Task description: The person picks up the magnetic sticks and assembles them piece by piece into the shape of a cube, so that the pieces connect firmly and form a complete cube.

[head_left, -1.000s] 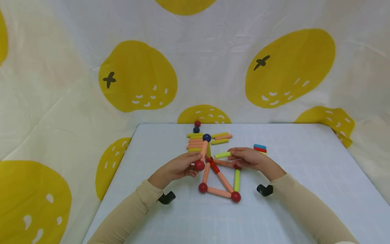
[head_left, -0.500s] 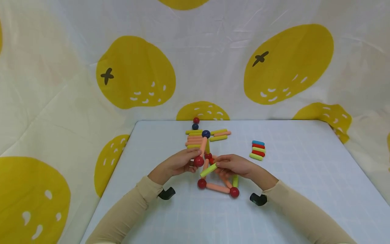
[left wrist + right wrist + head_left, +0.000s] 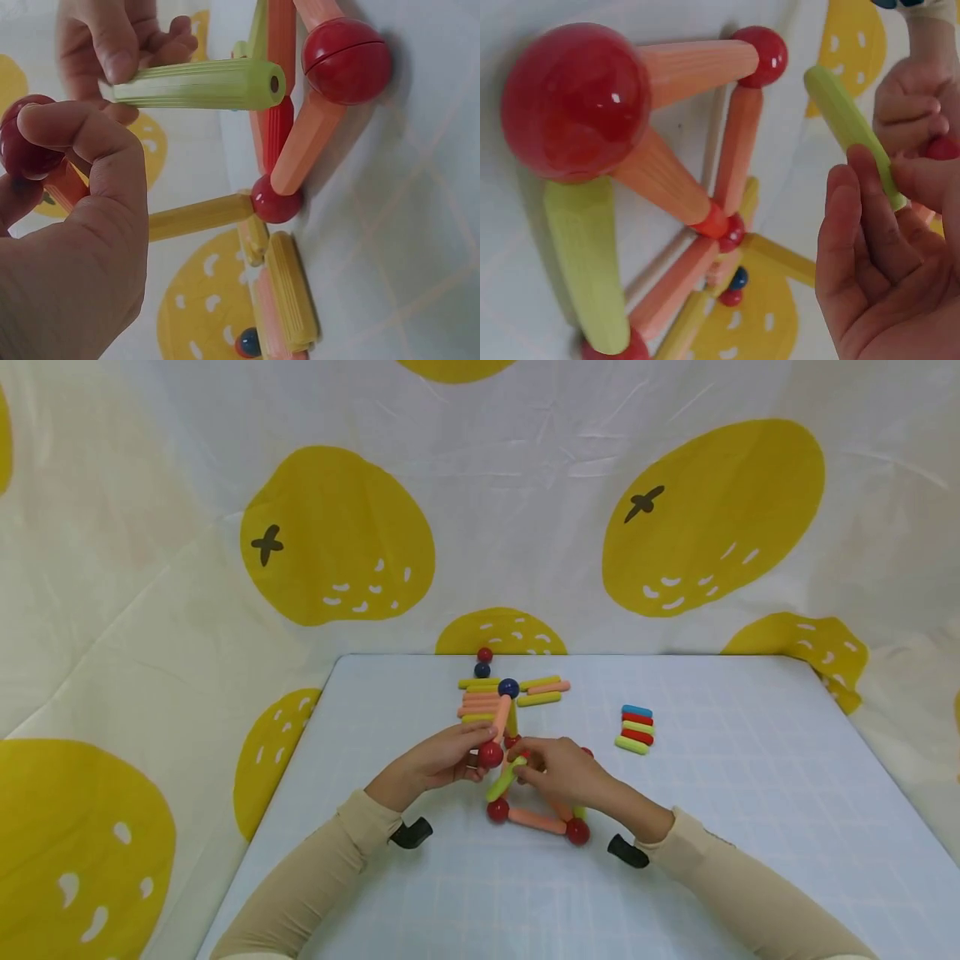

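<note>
My left hand (image 3: 442, 758) grips a red ball (image 3: 491, 754) at the lower end of a raised orange rod (image 3: 501, 718). That rod leads up to a dark blue ball (image 3: 508, 688), which tops a standing yellow rod (image 3: 199, 214). Between thumb and fingers, my right hand (image 3: 566, 770) pinches a light green rod (image 3: 501, 783), tilted, its free end above the near left red ball (image 3: 498, 810). Below lies a flat frame of red balls and rods, including an orange rod (image 3: 536, 821) along its near side. The right hand hides part of this frame in the head view.
Behind the frame lie yellow and orange rods (image 3: 480, 700), with a loose dark blue ball (image 3: 482, 670) and a red ball (image 3: 484, 655) farther back. A row of short coloured rods (image 3: 637, 728) lies to the right. A patterned cloth (image 3: 525, 527) hangs behind the table.
My right hand has carried the light green rod leftward and nearer over the frame, tilting its free end down. My left hand keeps its grip on the red ball, nearly still.
</note>
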{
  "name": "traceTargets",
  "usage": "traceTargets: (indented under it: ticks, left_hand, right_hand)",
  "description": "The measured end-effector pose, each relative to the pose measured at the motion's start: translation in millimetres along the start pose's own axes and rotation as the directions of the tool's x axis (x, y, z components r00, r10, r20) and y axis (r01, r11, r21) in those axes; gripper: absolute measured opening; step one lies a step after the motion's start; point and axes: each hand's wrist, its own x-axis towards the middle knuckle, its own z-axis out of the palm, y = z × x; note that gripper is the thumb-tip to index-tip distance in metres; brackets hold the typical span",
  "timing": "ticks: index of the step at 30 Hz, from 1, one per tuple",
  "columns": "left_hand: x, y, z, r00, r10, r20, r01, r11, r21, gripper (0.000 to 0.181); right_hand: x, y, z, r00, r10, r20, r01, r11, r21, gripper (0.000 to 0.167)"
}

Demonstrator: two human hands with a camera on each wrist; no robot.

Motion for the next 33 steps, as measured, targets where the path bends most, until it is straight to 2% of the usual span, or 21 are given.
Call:
traceTargets:
  ticks: [4,8,12,15,25,29,33]
  left_hand:
    - [0.7,-1.6,-0.7,1.0,0.006,0.018,-0.006,1.0,-0.012,0.052]
    - [0.7,-2.5,-1.1,0.999,0.019,0.03,-0.018,1.0,-0.024,0.053]
    - [-0.5,-2.0,-1.5,0.999,0.033,0.029,-0.032,0.999,-0.033,0.052]
    - [-1.2,-2.2,-1.9,0.999,0.037,0.031,-0.036,0.999,-0.037,0.052]
    - [-2.2,-2.6,-1.6,1.0,0.015,0.013,-0.014,0.999,-0.041,0.054]
    - [-2.5,-3.1,-2.0,1.0,0.02,0.008,-0.019,0.999,-0.043,0.053]
    - [-2.9,-3.8,-2.5,0.999,0.03,0.015,-0.029,0.999,-0.04,0.056]
  right_hand:
    - [-5.0,-10.7,4.7,0.997,-0.065,-0.032,0.061,0.989,-0.133,0.025]
    - [-7.7,-16.7,9.4,0.989,-0.142,-0.051,0.124,0.958,-0.26,0.022]
    - [-6.9,-21.0,12.0,0.979,-0.196,-0.06,0.168,0.936,-0.309,0.013]
    - [-5.4,-23.1,12.7,0.977,-0.209,-0.053,0.183,0.934,-0.308,0.01]
    - [0.8,-20.9,13.2,0.984,-0.175,0.003,0.173,0.968,-0.183,0.011]
    - [4.8,-16.9,17.8,0.985,-0.166,0.037,0.17,0.977,-0.131,0.014]
    - [8.5,-11.2,24.9,0.983,-0.167,0.076,0.175,0.977,-0.123,0.015]
